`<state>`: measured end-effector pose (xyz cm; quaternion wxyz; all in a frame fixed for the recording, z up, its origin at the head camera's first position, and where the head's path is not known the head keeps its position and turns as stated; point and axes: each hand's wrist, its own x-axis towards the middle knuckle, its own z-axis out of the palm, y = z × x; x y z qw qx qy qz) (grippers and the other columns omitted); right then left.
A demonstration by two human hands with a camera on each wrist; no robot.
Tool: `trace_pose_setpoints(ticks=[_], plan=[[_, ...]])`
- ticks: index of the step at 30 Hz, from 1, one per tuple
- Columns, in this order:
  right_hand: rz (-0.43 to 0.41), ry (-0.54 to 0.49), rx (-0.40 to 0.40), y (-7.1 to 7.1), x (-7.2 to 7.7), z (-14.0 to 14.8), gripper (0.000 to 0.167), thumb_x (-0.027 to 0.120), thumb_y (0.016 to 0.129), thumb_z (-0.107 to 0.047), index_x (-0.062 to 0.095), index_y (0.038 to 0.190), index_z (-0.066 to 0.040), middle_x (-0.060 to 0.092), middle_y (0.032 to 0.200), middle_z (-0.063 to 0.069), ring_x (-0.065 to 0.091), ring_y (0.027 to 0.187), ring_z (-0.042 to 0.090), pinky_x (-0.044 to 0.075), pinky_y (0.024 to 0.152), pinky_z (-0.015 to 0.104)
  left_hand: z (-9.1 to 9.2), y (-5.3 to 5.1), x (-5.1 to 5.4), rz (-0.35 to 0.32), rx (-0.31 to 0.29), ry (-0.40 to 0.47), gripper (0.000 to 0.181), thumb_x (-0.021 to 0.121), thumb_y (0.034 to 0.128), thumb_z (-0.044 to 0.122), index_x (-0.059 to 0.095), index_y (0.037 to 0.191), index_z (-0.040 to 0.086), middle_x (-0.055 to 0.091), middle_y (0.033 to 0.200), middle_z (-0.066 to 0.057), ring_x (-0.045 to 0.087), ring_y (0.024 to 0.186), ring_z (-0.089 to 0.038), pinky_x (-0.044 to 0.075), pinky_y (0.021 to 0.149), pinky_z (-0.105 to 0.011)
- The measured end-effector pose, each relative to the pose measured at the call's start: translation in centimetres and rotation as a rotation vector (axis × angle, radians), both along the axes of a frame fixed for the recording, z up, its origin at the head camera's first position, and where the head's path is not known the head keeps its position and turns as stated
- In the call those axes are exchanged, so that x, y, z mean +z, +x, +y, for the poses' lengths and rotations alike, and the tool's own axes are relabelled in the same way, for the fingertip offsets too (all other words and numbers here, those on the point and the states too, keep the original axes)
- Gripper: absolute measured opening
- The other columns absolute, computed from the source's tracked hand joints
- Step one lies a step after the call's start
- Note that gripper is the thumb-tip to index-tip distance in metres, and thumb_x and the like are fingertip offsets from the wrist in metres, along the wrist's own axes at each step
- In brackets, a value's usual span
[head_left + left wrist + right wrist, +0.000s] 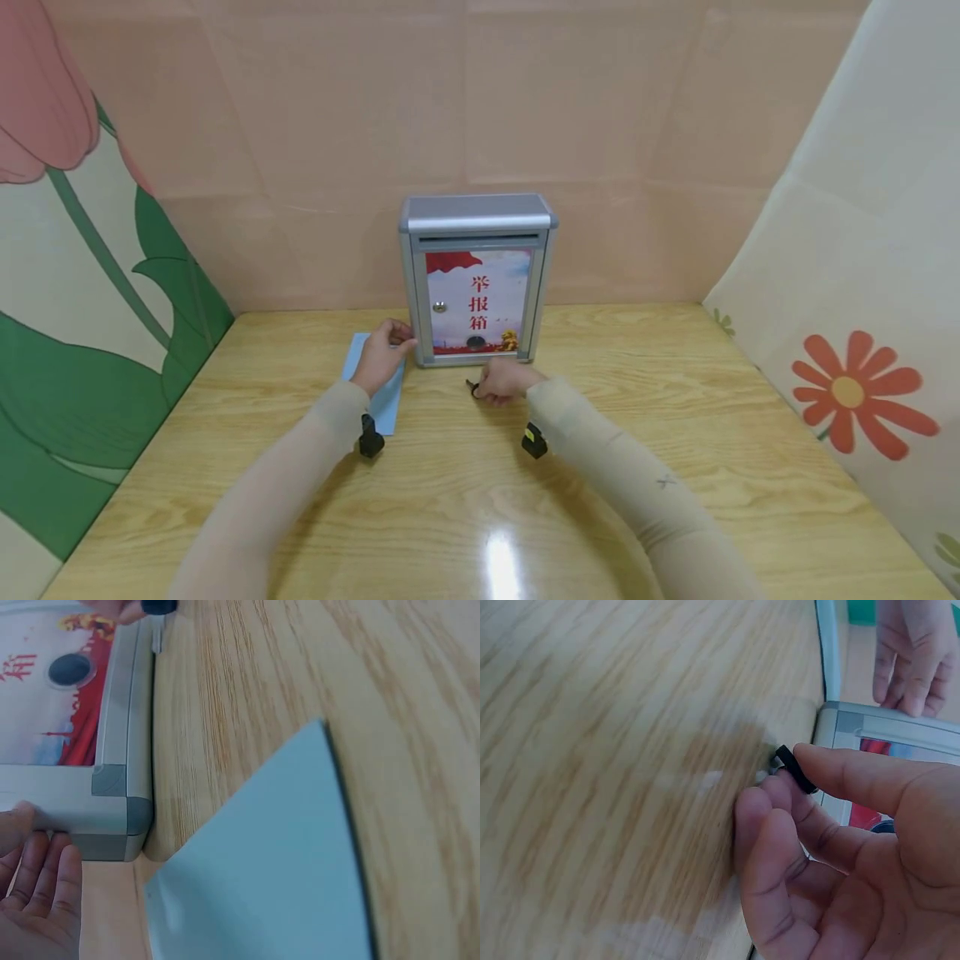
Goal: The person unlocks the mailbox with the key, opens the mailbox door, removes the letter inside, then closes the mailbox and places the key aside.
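A silver metal box (480, 212) with a top slot, a lock (439, 307) and red Chinese characters on its front panel stands upright at the back of the table. My left hand (382, 354) touches its left side, the thumb at the front edge and the fingers (66, 881) along the side. Low in front of the box, my right hand (506, 379) pinches a small key by its black head (796, 771) between thumb and forefinger. The key's metal blade (157, 636) points away from the hand, close to the tabletop.
A flat light blue sheet (386, 408), possibly an envelope, lies under and beside the left wrist, left of the box. The wooden table (630, 367) meets a peach backdrop (322, 167) behind the box. Flower-printed sheets (847, 208) hang at both sides.
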<state>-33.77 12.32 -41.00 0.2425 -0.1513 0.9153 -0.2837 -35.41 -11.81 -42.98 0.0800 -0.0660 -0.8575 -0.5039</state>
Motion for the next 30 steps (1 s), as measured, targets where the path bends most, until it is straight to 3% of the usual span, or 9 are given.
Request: trace_pose_setpoints(ticks=[9,20,25,30], plan=[[-0.045,0.056,-0.016,-0.3,-0.2,-0.1,0.027,0.062,0.094,-0.016,0.059,0.069,-0.005,0.056,0.063,0.002,0.054,0.055,0.011,0.05,0.053,0.022,0.2,-0.1,0.1,-0.004,0.001,-0.011,0.023,0.061,0.0961,0.018,0.054,0.113,0.004,0.06,0.111,-0.013,0.057,0.105,-0.027,0.048,0.092,-0.04],[-0.042,0.13,-0.054,-0.5,-0.5,0.0,0.045,0.065,0.093,-0.029,0.046,0.055,-0.014,0.045,0.052,-0.003,0.045,0.046,0.008,0.046,0.047,0.019,0.1,0.1,0.3,0.011,0.001,-0.023,0.023,0.061,0.0963,0.017,0.054,0.113,0.003,0.061,0.111,-0.014,0.057,0.105,-0.027,0.048,0.094,-0.041],[-0.077,0.098,-0.049,-0.4,0.0,0.6,0.042,0.06,0.096,-0.034,0.05,0.061,-0.012,0.047,0.056,-0.002,0.048,0.049,0.009,0.051,0.052,0.022,0.0,0.1,0.3,-0.001,-0.003,-0.022,0.023,0.06,0.0965,0.018,0.054,0.113,0.003,0.061,0.111,-0.013,0.057,0.106,-0.028,0.048,0.093,-0.041],[-0.082,0.054,-0.048,0.1,2.2,3.2,0.038,0.054,0.098,-0.041,0.055,0.081,-0.006,0.056,0.071,0.003,0.054,0.06,0.012,0.055,0.067,0.03,-1.0,0.3,0.9,0.001,-0.031,-0.087,0.023,0.057,0.0981,0.022,0.056,0.114,0.005,0.062,0.112,-0.012,0.057,0.108,-0.027,0.048,0.091,-0.041]])
